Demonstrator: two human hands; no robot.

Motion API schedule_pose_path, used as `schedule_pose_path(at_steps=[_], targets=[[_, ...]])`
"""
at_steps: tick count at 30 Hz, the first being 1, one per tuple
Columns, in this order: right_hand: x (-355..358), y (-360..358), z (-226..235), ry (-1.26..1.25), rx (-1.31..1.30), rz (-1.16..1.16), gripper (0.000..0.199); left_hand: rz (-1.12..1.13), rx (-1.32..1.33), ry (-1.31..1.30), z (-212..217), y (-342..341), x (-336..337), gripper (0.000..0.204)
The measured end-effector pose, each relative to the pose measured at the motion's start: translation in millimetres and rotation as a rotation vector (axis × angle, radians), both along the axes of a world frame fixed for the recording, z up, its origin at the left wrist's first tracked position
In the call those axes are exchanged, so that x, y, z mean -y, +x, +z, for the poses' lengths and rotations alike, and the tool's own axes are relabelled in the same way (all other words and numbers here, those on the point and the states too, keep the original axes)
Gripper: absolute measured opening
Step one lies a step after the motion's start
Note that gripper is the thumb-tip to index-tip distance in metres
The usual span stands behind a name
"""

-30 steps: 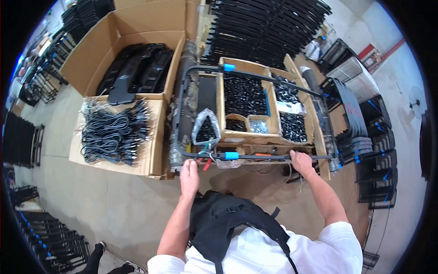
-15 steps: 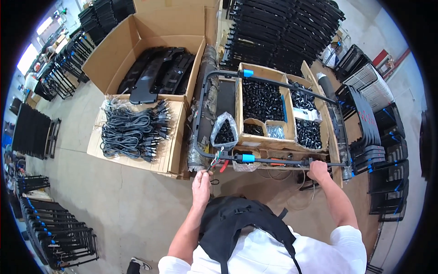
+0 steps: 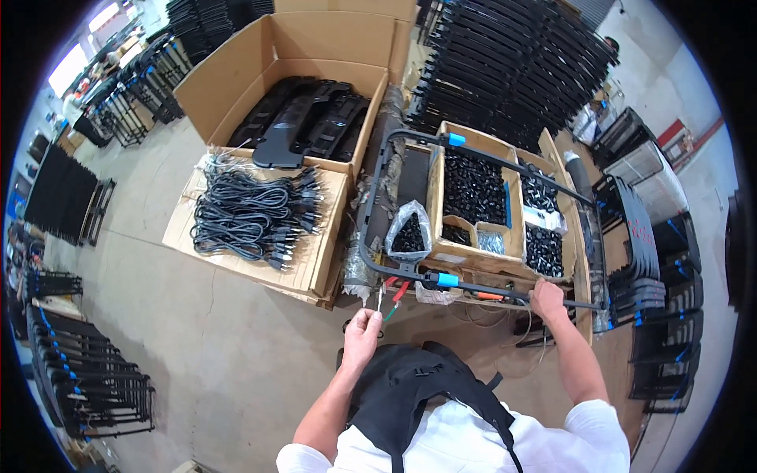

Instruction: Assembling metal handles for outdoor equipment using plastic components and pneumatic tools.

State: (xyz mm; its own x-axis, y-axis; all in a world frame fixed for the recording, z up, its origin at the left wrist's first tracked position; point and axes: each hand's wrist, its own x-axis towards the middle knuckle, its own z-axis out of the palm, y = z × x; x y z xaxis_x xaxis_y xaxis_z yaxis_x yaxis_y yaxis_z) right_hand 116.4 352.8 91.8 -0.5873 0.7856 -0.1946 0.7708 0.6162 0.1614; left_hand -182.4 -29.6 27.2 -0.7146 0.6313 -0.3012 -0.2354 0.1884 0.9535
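Pinched in my left hand point(image 3: 360, 337), below the near left corner of the frame, is a cable end with thin white and green wires point(image 3: 389, 312) fanning out. Red clips point(image 3: 400, 292) hang beside these wires, close under the frame's near bar. The black tube frame point(image 3: 493, 292) lies across the workbench and carries blue sleeves point(image 3: 447, 280) on its bars. Farther right, my right hand point(image 3: 548, 301) is closed round the near bar; its fingertips are partly hidden.
Inside the frame's outline stands a wooden parts box point(image 3: 465, 254) of black fittings and screws, with a plastic bag point(image 3: 409, 230) of black parts beside it. Bundled black cables point(image 3: 252, 213) lie on cardboard at left, before an open carton point(image 3: 229, 94) of black panels. Stacked frames point(image 3: 505, 71) rise behind.
The view has shifted, so the bench sits farther right and lower. My left hand is nearer the red clips, the wires now drawn out. A dark block beside my right hand no longer shows.
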Motion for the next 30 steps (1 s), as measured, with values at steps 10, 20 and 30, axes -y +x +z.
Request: schedule_pose_path(at_steps=[10, 20, 30], targets=[[179, -221, 34, -1.112, -0.344, 0.254, 0.072, -0.166, -0.138, 0.082, 8, 9, 33, 0.019], [218, -229, -15, -1.498, -0.624, -0.075, 0.024, -0.161, -0.341, 0.065, 3, -13, 45, 0.054], [232, -241, -12, -1.301, -0.597, -0.037, 0.026, -0.298, -0.461, 0.038, -1, -31, 30, 0.026]])
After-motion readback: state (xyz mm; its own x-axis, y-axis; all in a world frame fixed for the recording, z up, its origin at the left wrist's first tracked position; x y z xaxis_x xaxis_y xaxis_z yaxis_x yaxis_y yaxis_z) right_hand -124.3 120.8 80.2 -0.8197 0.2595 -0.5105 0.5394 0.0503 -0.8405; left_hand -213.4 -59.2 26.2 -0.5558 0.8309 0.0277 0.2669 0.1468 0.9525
